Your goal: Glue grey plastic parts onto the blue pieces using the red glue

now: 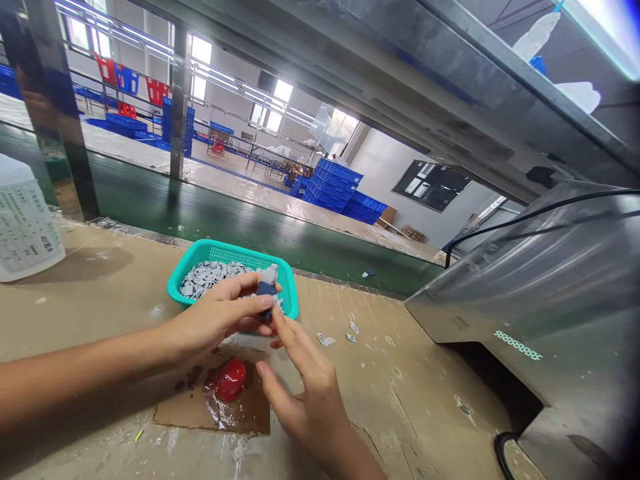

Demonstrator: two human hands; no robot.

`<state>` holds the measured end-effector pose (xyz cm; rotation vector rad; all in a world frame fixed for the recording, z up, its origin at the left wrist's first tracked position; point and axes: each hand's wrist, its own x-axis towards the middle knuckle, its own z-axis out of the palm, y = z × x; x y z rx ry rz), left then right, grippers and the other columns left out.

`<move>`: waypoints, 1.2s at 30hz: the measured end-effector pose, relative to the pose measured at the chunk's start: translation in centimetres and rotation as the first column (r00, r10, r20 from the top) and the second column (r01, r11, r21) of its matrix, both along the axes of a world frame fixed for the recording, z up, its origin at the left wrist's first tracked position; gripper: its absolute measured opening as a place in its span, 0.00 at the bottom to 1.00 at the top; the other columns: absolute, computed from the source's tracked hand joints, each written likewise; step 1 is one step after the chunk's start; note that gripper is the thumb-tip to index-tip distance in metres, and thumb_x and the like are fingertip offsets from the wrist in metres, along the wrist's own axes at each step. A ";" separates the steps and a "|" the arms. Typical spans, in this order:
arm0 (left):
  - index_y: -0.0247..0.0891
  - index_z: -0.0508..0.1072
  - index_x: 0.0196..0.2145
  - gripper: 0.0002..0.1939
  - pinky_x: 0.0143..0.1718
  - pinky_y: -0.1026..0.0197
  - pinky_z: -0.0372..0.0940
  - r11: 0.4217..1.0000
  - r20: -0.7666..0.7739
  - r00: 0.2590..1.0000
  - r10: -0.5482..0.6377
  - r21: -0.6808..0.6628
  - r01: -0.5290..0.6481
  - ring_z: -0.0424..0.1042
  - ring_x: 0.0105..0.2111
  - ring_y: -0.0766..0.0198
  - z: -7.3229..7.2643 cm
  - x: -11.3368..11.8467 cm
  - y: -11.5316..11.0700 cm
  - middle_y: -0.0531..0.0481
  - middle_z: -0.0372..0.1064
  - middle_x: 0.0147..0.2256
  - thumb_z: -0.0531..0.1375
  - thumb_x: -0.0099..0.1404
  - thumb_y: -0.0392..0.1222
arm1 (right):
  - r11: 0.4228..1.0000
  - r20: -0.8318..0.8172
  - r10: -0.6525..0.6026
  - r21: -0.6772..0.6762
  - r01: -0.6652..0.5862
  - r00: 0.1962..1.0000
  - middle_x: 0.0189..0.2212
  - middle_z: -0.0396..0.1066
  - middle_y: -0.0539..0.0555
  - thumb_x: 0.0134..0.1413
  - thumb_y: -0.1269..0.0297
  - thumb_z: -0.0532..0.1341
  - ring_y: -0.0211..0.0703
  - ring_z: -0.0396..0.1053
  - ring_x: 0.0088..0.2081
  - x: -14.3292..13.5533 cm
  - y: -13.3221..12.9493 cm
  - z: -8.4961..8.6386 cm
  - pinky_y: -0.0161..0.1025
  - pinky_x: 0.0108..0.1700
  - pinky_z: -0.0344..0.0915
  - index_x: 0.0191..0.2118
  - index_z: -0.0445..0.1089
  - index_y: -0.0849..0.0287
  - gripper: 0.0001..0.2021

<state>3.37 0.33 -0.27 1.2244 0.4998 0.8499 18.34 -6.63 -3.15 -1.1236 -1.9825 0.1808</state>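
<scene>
My left hand (220, 313) is closed around a small dark blue and light grey plastic figure (267, 288), its grey end pointing up. Fingertips of my right hand (307, 383) touch the lower side of that figure, while the right thumb stands apart from them. Whether the right fingertips pinch a small part there is hidden. Just behind the hands sits a turquoise basket (180, 277) holding many small grey plastic pieces (213, 275). Below the hands, a glossy red dome-shaped thing (231, 380) rests on a wet brown cardboard piece (250, 417).
Several loose grey pieces (351, 338) lie on the tabletop (380, 400) to the right. A white labelled jug (25, 220) stands at the left. Behind the table runs a green conveyor belt (240, 217) with a small piece (368, 274) on it. A metal housing (540, 320) stands at the right.
</scene>
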 end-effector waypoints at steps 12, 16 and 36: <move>0.32 0.67 0.35 0.17 0.30 0.62 0.59 0.924 -0.203 0.934 0.296 0.307 -0.226 0.64 0.30 0.65 -0.4 -3.1 6.2 0.48 0.65 0.30 0.53 0.57 0.50 | 0.973 -0.084 -0.225 -0.078 0.218 0.971 0.37 0.70 0.55 0.51 0.73 0.54 0.40 0.69 0.35 2.3 1.6 -1.1 0.39 0.37 0.65 0.53 0.55 0.56 0.22; 0.35 0.64 0.30 0.15 0.25 0.63 0.57 0.884 -0.290 0.890 0.352 0.415 -0.215 0.60 0.23 0.68 -0.1 -3.9 7.1 0.54 0.60 0.21 0.49 0.58 0.51 | 0.970 -0.012 -0.243 -0.031 0.242 0.970 0.34 0.72 0.55 0.51 0.71 0.54 0.41 0.69 0.35 2.3 2.4 -0.3 0.38 0.36 0.65 0.46 0.62 0.57 0.15; 0.36 0.62 0.25 0.18 0.20 0.66 0.53 0.641 -0.366 0.613 0.701 0.701 -0.314 0.57 0.17 0.68 -1.2 -6.9 13.9 0.54 0.54 0.16 0.42 0.59 0.52 | 0.769 0.696 0.019 -0.469 0.434 0.718 0.37 0.68 0.53 0.56 0.64 0.55 0.38 0.68 0.36 -2.0 14.5 1.5 0.40 0.37 0.67 0.39 0.66 0.63 0.09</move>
